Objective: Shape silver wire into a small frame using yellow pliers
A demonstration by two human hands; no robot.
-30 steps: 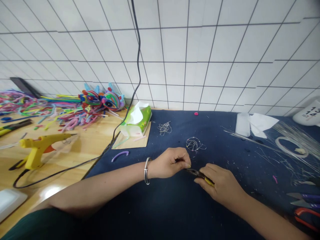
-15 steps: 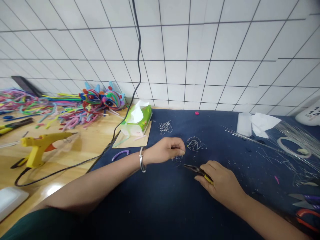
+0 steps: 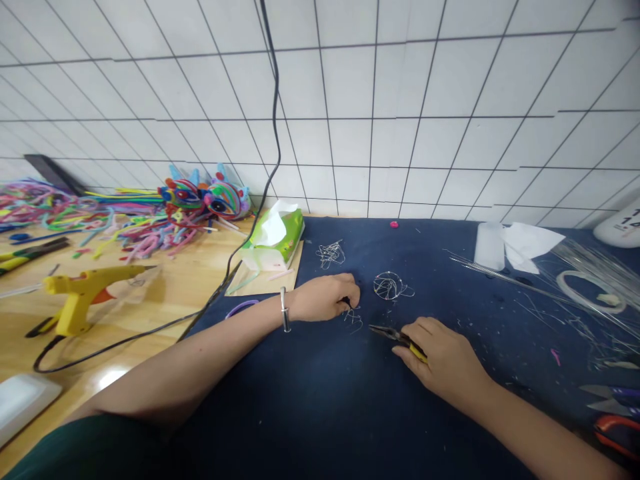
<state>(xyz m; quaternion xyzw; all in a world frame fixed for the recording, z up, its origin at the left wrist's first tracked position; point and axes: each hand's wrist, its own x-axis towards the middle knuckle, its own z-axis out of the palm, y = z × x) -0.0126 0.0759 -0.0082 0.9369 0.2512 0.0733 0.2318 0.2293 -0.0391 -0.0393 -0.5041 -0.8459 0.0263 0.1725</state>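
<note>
My left hand (image 3: 327,297), with a metal bracelet at the wrist, is low over the dark cloth, fingers curled together at a small loose heap of thin wire bits (image 3: 354,320). What its fingertips hold, if anything, is hidden. In my right hand (image 3: 443,357) are needle-nose pliers (image 3: 390,332) with a yellow grip, their tip pointing left towards that heap. Just beyond, between the hands, lies a round wire form (image 3: 389,285) with loose strands inside. A tangle of wire (image 3: 331,254) rests farther back.
A green tissue pack (image 3: 280,237) stands at the back left. On the wooden table lie a yellow glue gun (image 3: 83,290) with a black cable (image 3: 278,133) and colourful pipe cleaners (image 3: 145,243). Long wires (image 3: 595,273), white sheets (image 3: 530,243) and scissors (image 3: 613,400) are at right.
My left hand has moved slightly left and down towards the cloth, its fingers turning downward at the wire bits. The right hand with the pliers has hardly moved.
</note>
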